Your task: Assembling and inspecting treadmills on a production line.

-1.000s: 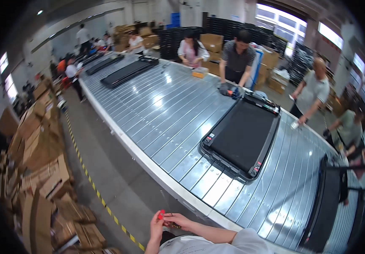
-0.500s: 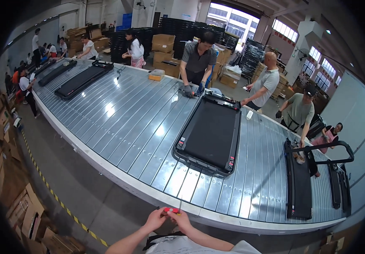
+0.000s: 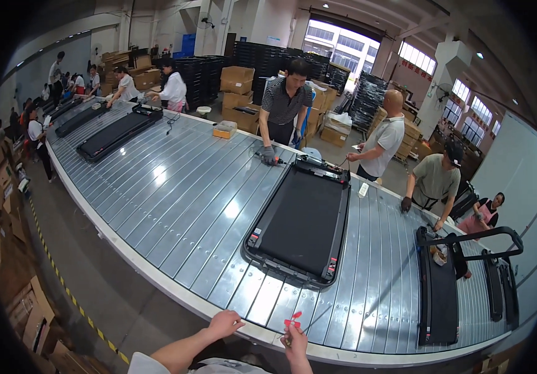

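My right hand [image 3: 296, 344] is closed around a small red tool [image 3: 292, 323] that sticks up above the fingers near the table's front edge. Its exact kind is too small to tell. To the left, apart from it, my left hand [image 3: 223, 325] hovers at the same edge with fingers curled in and nothing visible in them. Beyond both hands, a black treadmill base [image 3: 299, 224] lies flat on the slatted metal table [image 3: 200, 206], its near end toward me.
Across the table, a gloved co-worker [image 3: 286, 106] holds a power tool [image 3: 271, 159]. Another person [image 3: 385, 134] stands by the treadmill's far end. More treadmills [image 3: 438, 293] lie to the right and far left. An orange-and-white box [image 3: 224, 129] sits by the far edge.
My hands have come apart; the red tool, formerly between both, is now in my right hand, farther right. The treadmill base appears slightly nearer. The opposite co-worker's hands have separated.
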The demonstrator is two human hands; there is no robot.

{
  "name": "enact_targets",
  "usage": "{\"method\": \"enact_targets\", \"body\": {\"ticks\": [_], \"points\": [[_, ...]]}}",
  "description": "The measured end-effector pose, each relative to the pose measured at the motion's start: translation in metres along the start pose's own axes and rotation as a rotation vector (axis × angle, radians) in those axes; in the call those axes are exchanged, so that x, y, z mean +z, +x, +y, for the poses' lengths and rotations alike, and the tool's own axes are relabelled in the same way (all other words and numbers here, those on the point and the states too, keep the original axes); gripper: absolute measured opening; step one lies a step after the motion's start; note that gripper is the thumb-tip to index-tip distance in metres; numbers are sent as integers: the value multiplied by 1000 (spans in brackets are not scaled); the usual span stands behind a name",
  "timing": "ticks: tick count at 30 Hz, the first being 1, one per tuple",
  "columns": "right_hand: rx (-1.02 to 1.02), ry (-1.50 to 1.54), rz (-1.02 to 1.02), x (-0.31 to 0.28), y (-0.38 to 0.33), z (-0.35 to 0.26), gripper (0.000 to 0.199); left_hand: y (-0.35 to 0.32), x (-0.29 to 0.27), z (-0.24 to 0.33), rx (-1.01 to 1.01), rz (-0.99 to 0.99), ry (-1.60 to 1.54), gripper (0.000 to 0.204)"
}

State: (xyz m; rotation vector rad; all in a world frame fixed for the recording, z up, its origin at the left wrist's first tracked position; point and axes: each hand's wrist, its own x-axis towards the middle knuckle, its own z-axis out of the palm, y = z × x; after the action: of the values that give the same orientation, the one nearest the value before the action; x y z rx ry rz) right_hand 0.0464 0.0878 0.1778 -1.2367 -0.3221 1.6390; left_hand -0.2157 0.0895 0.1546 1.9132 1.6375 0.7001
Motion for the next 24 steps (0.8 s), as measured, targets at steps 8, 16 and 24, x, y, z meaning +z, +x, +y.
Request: {"method": "enact_targets", "body": {"ticks": [8, 16, 24], "points": [[-155, 177, 225, -17, -18, -12, 18, 128, 4, -30, 223, -339, 391, 30], [37, 0, 529, 9, -71, -2, 28, 222, 63, -66, 541, -250, 628, 47], [17, -57, 338, -25, -139, 51, 34, 260, 94, -79, 403, -472, 647, 40]]}}
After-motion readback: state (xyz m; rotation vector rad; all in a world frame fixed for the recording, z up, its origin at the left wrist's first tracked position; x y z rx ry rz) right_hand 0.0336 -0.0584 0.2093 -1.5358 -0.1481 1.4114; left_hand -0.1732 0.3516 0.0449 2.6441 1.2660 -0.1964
